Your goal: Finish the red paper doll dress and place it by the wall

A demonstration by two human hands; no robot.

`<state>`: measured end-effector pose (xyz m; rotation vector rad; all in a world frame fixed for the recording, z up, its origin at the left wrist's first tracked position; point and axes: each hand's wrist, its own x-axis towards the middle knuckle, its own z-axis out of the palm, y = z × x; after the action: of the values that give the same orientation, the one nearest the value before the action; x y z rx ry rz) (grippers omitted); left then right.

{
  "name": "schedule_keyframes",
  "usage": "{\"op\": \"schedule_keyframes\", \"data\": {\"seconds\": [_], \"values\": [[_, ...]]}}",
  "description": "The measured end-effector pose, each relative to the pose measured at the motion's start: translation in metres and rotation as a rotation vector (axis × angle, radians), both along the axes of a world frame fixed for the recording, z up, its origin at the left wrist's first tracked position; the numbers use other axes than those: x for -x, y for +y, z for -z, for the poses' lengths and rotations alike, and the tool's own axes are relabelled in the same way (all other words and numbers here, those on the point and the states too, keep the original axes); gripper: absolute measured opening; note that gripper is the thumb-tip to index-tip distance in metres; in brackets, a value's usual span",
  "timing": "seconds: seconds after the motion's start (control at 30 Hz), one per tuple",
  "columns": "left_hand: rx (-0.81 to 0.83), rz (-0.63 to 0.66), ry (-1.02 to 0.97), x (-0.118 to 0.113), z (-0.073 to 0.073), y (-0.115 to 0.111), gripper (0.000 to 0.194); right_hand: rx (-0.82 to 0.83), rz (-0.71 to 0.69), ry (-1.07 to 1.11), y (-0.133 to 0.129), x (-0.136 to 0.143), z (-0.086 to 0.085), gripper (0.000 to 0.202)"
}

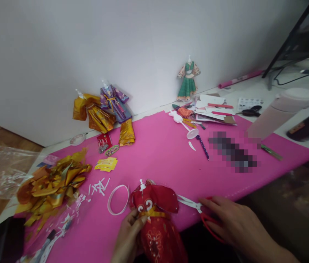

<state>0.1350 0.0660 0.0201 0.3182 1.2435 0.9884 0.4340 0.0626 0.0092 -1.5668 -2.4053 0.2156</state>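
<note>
My left hand (130,232) grips a small red doll dress (159,230) at its waist, where a gold ribbon (157,213) runs round it. A white headless doll torso peg (142,185) sticks up from the dress's neck. My right hand (229,217) rests on scissors (191,203) with red handles, at least one finger through a loop. Their blades point left toward the red sleeve (166,198), tips close to its edge; whether they touch it I cannot tell. A roll of clear tape (118,199) lies left of the dress.
Gold fabric scraps (58,182) pile up at the left on the pink mat (154,146). Dressed doll forms in gold (95,113), purple (114,100) and green (188,80) lean at the wall. A pale flask (282,113) stands right, near stacked papers (214,107).
</note>
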Motion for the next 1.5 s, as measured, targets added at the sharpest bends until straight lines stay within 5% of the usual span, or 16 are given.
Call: {"op": "schedule_keyframes", "data": {"seconds": [0.6, 1.5], "values": [[0.033, 0.001, 0.018, 0.000, -0.005, 0.000, 0.045, -0.077, 0.011, -0.014, 0.006, 0.007, 0.002, 0.036], [0.046, -0.032, 0.013, 0.010, -0.001, -0.001, 0.046, 0.025, -0.018, -0.064, 0.014, 0.005, -0.006, 0.026]]}}
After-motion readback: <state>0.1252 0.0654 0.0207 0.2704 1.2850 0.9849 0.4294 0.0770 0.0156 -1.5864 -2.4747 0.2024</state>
